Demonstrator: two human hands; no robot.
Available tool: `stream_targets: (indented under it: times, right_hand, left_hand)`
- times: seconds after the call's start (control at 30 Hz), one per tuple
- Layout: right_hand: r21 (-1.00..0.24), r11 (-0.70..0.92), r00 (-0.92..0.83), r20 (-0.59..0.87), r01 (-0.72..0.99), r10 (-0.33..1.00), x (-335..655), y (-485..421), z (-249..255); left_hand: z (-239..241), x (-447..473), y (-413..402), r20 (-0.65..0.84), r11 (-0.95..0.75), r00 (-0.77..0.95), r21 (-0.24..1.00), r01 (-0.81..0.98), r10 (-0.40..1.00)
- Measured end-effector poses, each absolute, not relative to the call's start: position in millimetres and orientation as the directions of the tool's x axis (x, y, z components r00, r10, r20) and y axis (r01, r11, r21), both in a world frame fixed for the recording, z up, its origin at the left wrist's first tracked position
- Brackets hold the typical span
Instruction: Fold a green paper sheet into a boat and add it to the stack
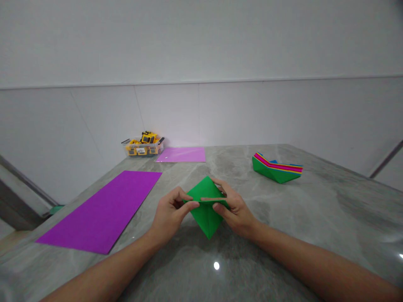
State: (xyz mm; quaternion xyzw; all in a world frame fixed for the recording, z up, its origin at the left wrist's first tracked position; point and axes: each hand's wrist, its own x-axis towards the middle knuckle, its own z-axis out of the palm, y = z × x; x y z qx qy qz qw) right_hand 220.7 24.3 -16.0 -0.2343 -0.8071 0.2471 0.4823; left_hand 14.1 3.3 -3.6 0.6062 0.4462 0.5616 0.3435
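A folded piece of green paper (208, 218) is held over the near middle of the table, its lower corner pointing toward me. It has a diamond outline, with a folded edge running across its middle. My left hand (171, 209) pinches the left corner between thumb and fingers. On the right side, my right hand (237, 209) grips the other corner, thumb in front and fingers behind. Part of the back of the paper is hidden by my right fingers.
A folded paper boat (278, 171), green with coloured stripes, sits at the right. Purple paper (103, 212) lies at the left, and a pink sheet (182, 154) lies near the wall. A clear plastic box (143, 150) with yellow toy vehicles stands at the back left of the grey table (299, 226).
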Motion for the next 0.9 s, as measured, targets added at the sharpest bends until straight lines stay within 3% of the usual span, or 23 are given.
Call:
stream_targets:
  times: [0.33,0.63,0.77,0.9]
  right_hand:
    - [-0.673,0.729,-0.369,0.65,0.127,0.664,216,19,-14]
    - [-0.543,0.828,-0.358,0.751,0.143,0.554,217,16,-12]
    - [-0.529,0.833,-0.335,0.765,0.16,0.55,220,17,-14]
    - [-0.498,0.845,-0.342,0.773,0.196,0.535,224,18,-16]
  left_hand:
    - [-1,15,1,0.4,-0.388,-0.096,0.913,0.124,0.911]
    - [-1,18,-3,0.355,-0.36,-0.143,0.933,-0.011,0.924]
    - [8,20,-6,0.264,-0.271,-0.063,0.951,-0.147,0.962]
    - [7,20,-5,0.299,-0.3,-0.025,0.948,-0.104,0.954]
